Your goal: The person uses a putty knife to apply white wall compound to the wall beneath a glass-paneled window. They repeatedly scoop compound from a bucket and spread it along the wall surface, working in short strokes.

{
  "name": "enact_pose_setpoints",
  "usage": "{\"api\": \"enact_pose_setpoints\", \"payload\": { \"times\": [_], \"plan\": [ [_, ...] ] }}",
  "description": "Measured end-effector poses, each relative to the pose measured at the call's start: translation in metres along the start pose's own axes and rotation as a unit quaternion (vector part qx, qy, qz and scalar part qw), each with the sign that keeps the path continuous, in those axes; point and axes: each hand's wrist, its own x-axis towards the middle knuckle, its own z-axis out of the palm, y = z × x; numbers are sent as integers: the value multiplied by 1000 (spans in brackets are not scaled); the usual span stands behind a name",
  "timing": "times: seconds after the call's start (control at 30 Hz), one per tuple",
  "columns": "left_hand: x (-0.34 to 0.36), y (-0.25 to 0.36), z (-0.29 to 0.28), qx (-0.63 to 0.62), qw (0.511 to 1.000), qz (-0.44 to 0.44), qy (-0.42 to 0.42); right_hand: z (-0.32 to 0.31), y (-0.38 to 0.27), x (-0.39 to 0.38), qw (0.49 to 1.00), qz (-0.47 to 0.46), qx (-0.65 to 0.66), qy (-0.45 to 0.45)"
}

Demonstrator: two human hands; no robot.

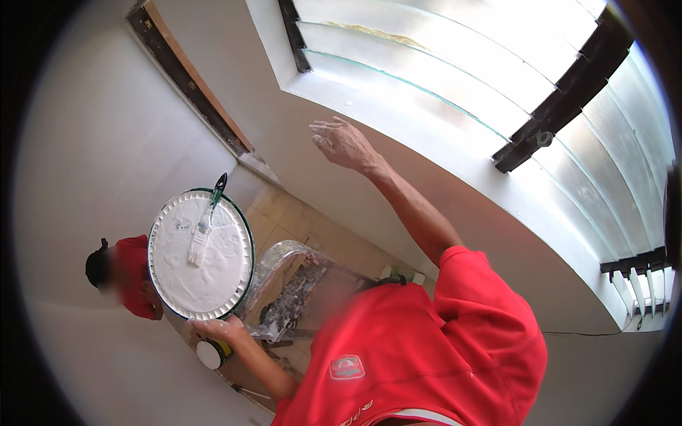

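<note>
My left hand (pixel 220 329) supports a round white lid (pixel 172 284) with a dark green edge from below, fingers curled at its lower rim. Thick white paste (pixel 192 238) covers the lid's face. On the paste rests a flat paintbrush (pixel 209 221), its bristles coated white and its dark handle sticking out past the far rim. My right arm stretches up toward the wall below the window. The right hand (pixel 344 145) is dusted with white, its fingers apart and slightly bent; I see nothing held in it. Whether the fingertips touch the wall cannot be told.
A paint-spattered stepladder (pixel 290 250) stands below, on a tiled floor (pixel 273 213). Left of the lid is another person (pixel 131 273) in red with a dark cap. A white-topped can (pixel 210 354) is under my left hand. Louvre windows (pixel 426 78) and a wooden frame (pixel 192 71) line the walls.
</note>
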Motion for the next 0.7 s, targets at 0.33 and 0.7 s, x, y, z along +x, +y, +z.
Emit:
{"api": "enact_pose_setpoints", "payload": {
  "times": [0.33,0.7],
  "plan": [
    [78,-18,-13,4,987,112,-112,31,-45,-60,935,-31,-145,323],
    [111,-34,5,108,968,93,-205,21,-20,-242,799,163,-261,517]
  ]
}}
